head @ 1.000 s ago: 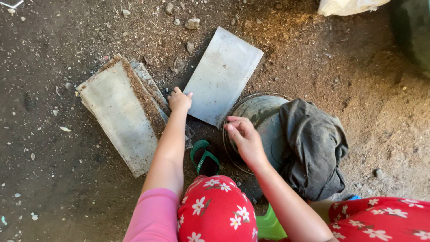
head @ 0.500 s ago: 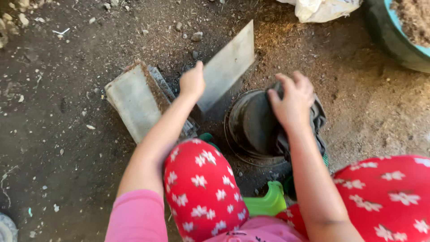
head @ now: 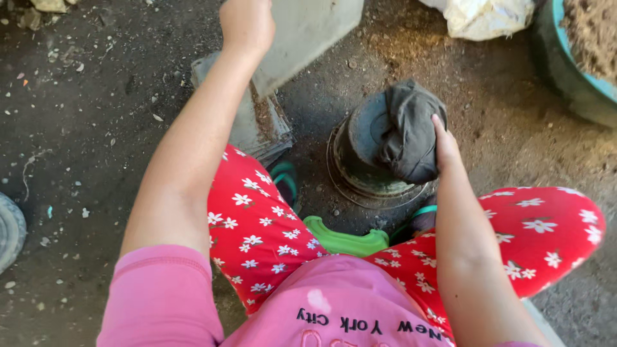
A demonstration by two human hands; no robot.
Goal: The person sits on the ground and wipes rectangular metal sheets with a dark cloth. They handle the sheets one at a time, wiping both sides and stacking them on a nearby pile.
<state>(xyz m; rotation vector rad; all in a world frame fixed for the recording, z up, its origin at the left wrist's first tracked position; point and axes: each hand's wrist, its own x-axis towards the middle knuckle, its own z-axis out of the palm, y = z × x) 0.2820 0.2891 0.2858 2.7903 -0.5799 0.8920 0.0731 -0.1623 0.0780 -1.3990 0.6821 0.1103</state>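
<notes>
Dirt floor [head: 96, 115] carries everything, dark and strewn with small stones and chips. The left hand [head: 246, 24] is raised near the top edge of the view, clenched around the lower edge of a flat grey slab [head: 308, 29], which it holds tilted and lifted clear of the floor. Below that slab, a stack of similar grey slabs [head: 257, 125] lies flat on the floor, with brown soil across its top.

The right hand [head: 445, 149] grasps a dark grey cloth [head: 408, 132], fingers pressed into its right side. The cloth is bunched over the top of a round dark mould [head: 363, 138], which stands on the floor between the person's knees, just right of the stack.

A green plastic stool edge [head: 344, 241] shows beneath the red flowered trousers [head: 257, 225]. At the upper right stand a teal basin [head: 565, 77] filled with brown soil and, beside it, a white sack [head: 491, 16]. 1 grey rounded object [head: 9, 231] sits at the left edge.
</notes>
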